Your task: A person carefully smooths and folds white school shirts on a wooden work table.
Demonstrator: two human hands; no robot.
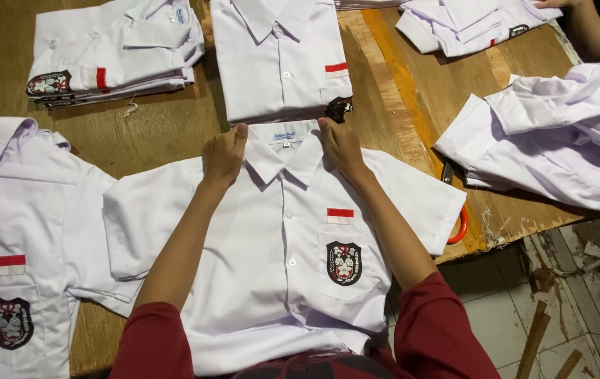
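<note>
While the white shirt [279,260] lies face up and spread flat on the wooden table [412,91], the left hand [224,153] and right hand [341,144] each pinch a side of its collar [287,151], fingers curled closed, apparently squaring it straight.

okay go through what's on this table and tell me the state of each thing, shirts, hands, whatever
Middle shirt: spread flat, buttoned, face up.
Left hand: pinching its collar.
Right hand: pinching its collar.
Left shirt: laid flat, unfolded.
Folded stacks: neat.
Right-hand pile: rumpled.
Scissors: mostly hidden under a sleeve.
</note>
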